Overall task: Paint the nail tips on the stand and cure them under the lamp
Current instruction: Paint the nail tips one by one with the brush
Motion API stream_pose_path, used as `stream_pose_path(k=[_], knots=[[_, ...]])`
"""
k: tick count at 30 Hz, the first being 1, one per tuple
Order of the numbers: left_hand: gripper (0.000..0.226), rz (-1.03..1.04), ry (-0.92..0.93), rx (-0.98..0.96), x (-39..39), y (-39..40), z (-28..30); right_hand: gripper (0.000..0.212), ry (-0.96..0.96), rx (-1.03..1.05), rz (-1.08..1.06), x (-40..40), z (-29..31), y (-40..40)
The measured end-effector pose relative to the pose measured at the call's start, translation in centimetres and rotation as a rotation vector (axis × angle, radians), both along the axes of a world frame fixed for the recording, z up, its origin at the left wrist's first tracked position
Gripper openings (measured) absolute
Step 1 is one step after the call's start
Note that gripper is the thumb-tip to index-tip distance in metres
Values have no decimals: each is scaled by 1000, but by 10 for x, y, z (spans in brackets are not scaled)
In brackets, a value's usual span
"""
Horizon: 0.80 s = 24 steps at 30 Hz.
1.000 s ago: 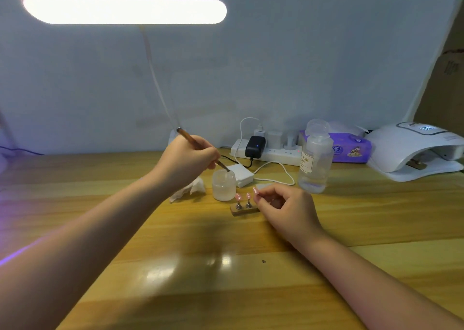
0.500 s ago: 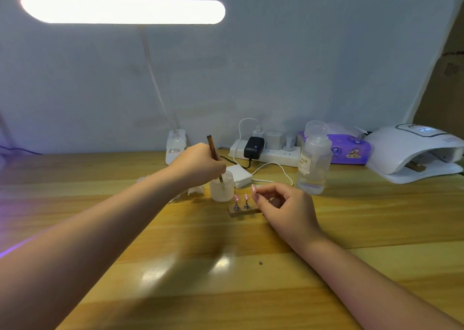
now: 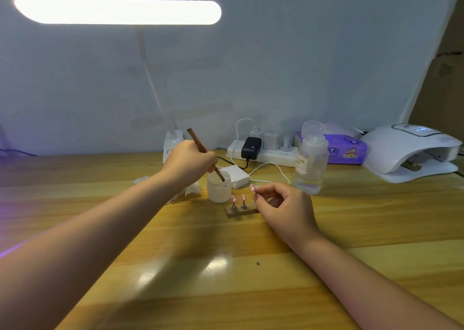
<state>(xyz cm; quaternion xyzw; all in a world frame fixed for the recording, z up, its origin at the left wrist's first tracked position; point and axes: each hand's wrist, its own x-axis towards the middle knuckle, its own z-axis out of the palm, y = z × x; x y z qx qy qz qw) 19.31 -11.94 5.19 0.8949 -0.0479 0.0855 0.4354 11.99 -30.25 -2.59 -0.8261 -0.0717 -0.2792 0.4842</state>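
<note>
The left arm was stretched forward from the lower left, bare to the wrist. The left hand [image 3: 189, 162] was held knuckles-up, its fingers curled round a brush [image 3: 203, 151], which was gripped near mid-handle and tilted with its upper end toward the left. The right arm was extended from the lower right corner. The right hand [image 3: 285, 208] was held with loosely curled fingers, and a pink nail tip [image 3: 252, 187] was pinched between thumb and forefinger.
</note>
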Motion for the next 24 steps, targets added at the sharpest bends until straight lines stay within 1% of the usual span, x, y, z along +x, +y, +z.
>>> stream_pose_path(k=[3, 7, 9, 12, 14, 16, 20, 24], knots=[[16, 49, 43, -122, -1, 0, 2, 16, 11, 19, -21, 1, 0, -1], [12, 94, 153, -304, -2, 3, 6, 12, 23, 14, -19, 0, 1, -1], [13, 114, 161, -359, -4, 5, 6, 11, 25, 4, -18, -1, 2, -2], [14, 126, 125, -328, -6, 6, 3, 12, 29, 3, -21, -1, 2, -2], [13, 108, 140, -298, -8, 5, 1, 12, 35, -3, -16, -1, 2, -2], [15, 80, 151, -336, -7, 6, -1, 13, 38, -7, -14, -1, 2, -2], [20, 44, 111, -528, -9, 14, -5, 12, 34, -9, -13, -1, 1, -2], [13, -56, 94, -809, -22, 18, -12, 11, 31, -11, -16, 0, 0, -1]])
